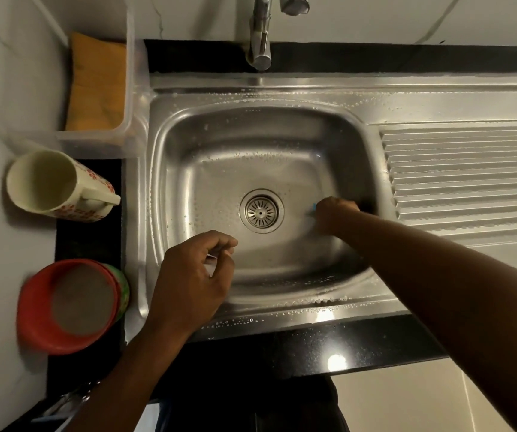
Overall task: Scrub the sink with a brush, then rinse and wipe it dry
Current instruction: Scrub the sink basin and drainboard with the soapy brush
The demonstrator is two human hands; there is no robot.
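- Scrubbing looks to be in hand: the right hand is down on the basin floor just right of the drain, its grip curled round a brush, of which only a blue tip shows on the drain side of the fist
- Droplets or suds dot the sink on its walls and rim all round the drain, so I judge the scrub well on; no water runs from the tap behind the drain, so rinsing and wiping dry are both left
- The left hand hangs over the basin in front of the drain and to its left, fingers curled toward the thumb; whether that grip pinches anything I cannot tell
- An orange cloth sits in a clear tub behind and well left of the drain, likely for the drying
- The black surface carries a mug and a red container left of the drain; a ribbed drainboard lies to its right, with pale wall behind and pale floor tiles in front
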